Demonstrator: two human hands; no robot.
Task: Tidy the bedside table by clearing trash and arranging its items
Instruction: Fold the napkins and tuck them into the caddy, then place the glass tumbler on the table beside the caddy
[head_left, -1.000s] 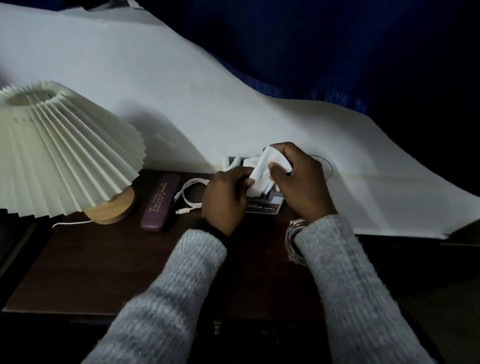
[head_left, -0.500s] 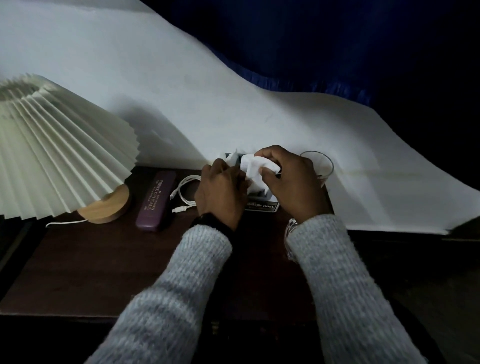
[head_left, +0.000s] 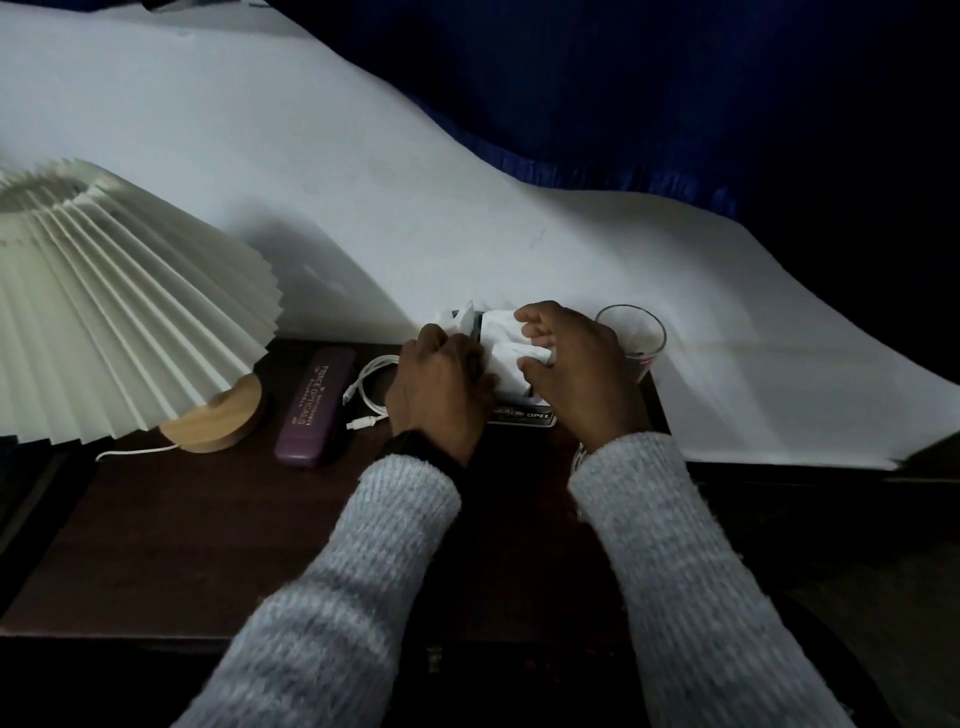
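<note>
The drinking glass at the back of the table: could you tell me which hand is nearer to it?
Right. The right hand, gripping a white tissue, sits just beside the drinking glass; the left hand lies farther off, beyond the tissue.

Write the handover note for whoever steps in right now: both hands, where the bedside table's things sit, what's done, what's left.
Right hand: fingers closed on a crumpled white tissue at the back of the table.
Left hand: resting beside it, against more white tissue; whether it grips any is hidden.
Under the hands: a dark card or packet, mostly covered.
Glass: upright, just right of the right hand.
White cable loosely coiled, purple glasses case and lamp to the left.
Done: tissue gathered in hand. Left: remove the tissue, then arrange cable, case and glass.
</note>
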